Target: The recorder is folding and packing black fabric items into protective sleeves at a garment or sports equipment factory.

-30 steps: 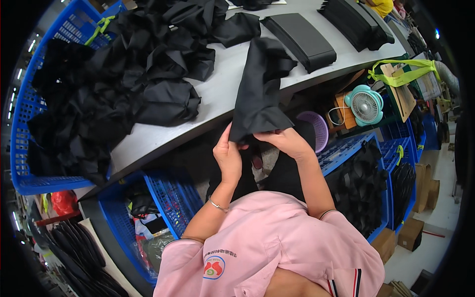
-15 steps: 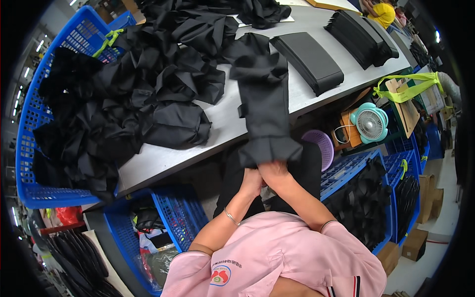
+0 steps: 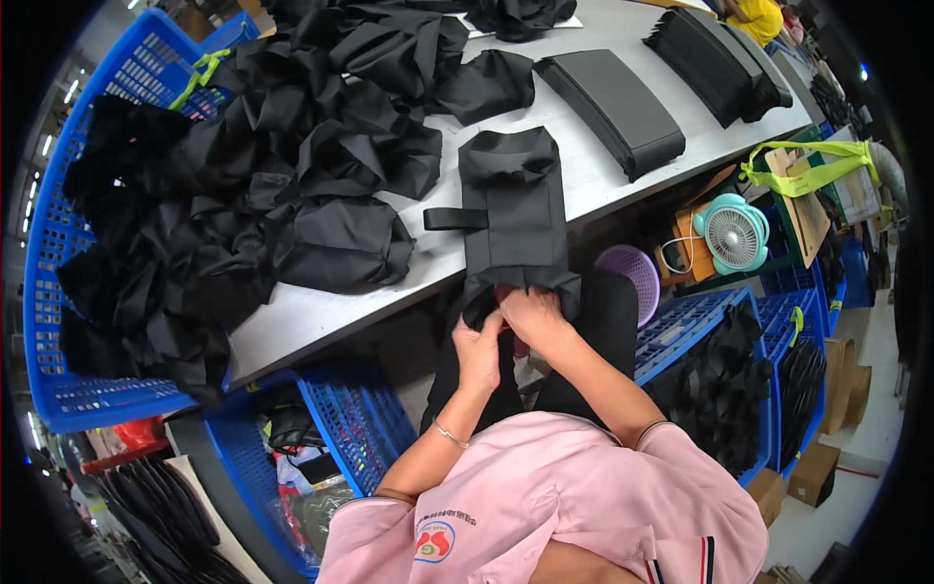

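Observation:
A black fabric pouch (image 3: 520, 219) lies over the table's front edge, its near end hanging toward my lap. A short black strap sticks out from its left side. My left hand (image 3: 479, 346) is closed on the left side of the pouch's near, open end. My right hand (image 3: 535, 313) grips the same end just to the right, its fingertips hidden in the folds. To the left, a large heap of crumpled black fabric pieces (image 3: 341, 243) spills from a blue basket (image 3: 107, 389) onto the table.
Flat black panels (image 3: 613, 107) lie stacked right of the pouch, with another stack (image 3: 715, 68) beyond on the grey table (image 3: 321, 321). Below right are a purple basket (image 3: 630, 277), a teal fan (image 3: 735, 234) and blue crates (image 3: 696, 336). Another blue crate (image 3: 360, 419) stands lower left.
The pouch has settled flatter on the table, its far end lower and its side strap now sticking out left. Both hands have shifted slightly; the right fingers have moved further into the near end.

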`<state>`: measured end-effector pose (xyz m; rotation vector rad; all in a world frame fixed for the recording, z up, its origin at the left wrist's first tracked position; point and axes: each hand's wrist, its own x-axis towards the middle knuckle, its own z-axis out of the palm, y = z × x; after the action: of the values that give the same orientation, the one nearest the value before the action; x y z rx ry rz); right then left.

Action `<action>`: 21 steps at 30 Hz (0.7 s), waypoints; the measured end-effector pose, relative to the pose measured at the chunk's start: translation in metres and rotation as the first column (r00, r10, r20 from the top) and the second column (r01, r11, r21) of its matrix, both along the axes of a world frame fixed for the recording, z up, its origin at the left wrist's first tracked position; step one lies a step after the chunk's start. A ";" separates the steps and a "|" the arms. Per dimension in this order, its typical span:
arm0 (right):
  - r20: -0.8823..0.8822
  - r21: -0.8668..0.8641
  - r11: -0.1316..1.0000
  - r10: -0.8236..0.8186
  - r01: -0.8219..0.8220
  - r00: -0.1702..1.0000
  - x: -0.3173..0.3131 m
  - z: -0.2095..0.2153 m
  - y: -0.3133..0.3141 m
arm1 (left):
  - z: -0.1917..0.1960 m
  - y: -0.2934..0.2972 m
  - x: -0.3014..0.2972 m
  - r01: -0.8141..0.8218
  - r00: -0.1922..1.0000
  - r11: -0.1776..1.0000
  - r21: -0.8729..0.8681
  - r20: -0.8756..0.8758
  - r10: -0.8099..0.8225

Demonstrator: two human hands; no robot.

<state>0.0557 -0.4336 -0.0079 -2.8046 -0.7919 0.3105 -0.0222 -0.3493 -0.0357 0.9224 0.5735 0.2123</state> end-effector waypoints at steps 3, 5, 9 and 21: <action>0.079 0.087 0.996 -0.020 0.013 0.997 -0.009 -0.013 -0.004 | 0.023 0.013 -0.001 0.024 0.998 0.991 0.130 -0.062 -0.016; 0.181 0.121 0.990 0.051 -0.074 0.982 -0.005 -0.022 -0.013 | 0.029 0.018 -0.008 0.081 0.989 0.985 0.156 -0.134 -0.060; 0.173 0.268 0.961 0.020 -0.067 0.985 -0.008 -0.016 -0.017 | 0.022 0.027 -0.036 0.229 0.973 0.966 0.118 -0.040 -0.225; 0.004 0.481 0.851 0.237 -0.210 0.971 -0.079 0.051 -0.058 | 0.028 0.049 0.006 0.304 0.936 0.934 -0.189 -0.123 -0.330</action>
<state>-0.0237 -0.4915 0.0428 -2.2345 -1.0250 0.1925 -0.0167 -0.3007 -0.0082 0.8579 0.5651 -0.1990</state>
